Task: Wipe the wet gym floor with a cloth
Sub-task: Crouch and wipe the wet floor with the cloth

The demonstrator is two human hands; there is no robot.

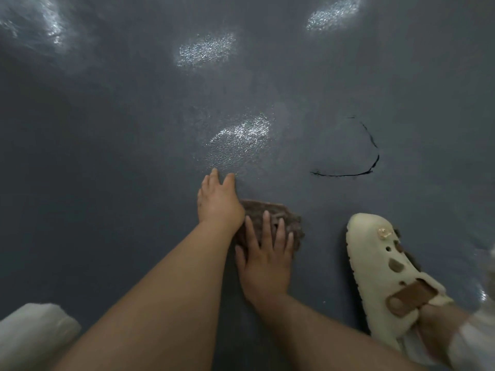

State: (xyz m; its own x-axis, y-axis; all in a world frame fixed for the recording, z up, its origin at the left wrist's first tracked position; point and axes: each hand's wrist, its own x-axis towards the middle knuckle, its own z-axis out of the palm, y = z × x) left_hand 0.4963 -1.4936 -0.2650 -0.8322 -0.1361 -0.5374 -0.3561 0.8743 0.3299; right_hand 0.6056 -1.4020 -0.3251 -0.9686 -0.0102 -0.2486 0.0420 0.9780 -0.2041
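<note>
- Near the lower middle of the dark grey floor (107, 156) lies a brown cloth (278, 218), crumpled and flat against the surface.
- The right hand (265, 261) rests on the near part of the cloth, palm down, fingers straight and spread: a wide grip that presses rather than clasps.
- The left hand (217, 202) sits at the cloth's left edge, reaching past it onto the bare floor, fingers loosely extended; whether it touches the cloth cannot be told, and it clasps nothing visible.
- Both forearms run in from the bottom edge, the left one crossing just beside the right hand.
- A glistening wet patch (241, 140) shines just beyond the left fingertips, with further shiny patches towards the far edge of the floor.
- A thin black curved line (372, 167) marks the floor to the right of that patch.
- A cream clog (380, 274) with a brown strap stands on the floor to the right of the cloth, apart from it.
- Pale fabric (34, 333) shows at the bottom left corner.
</note>
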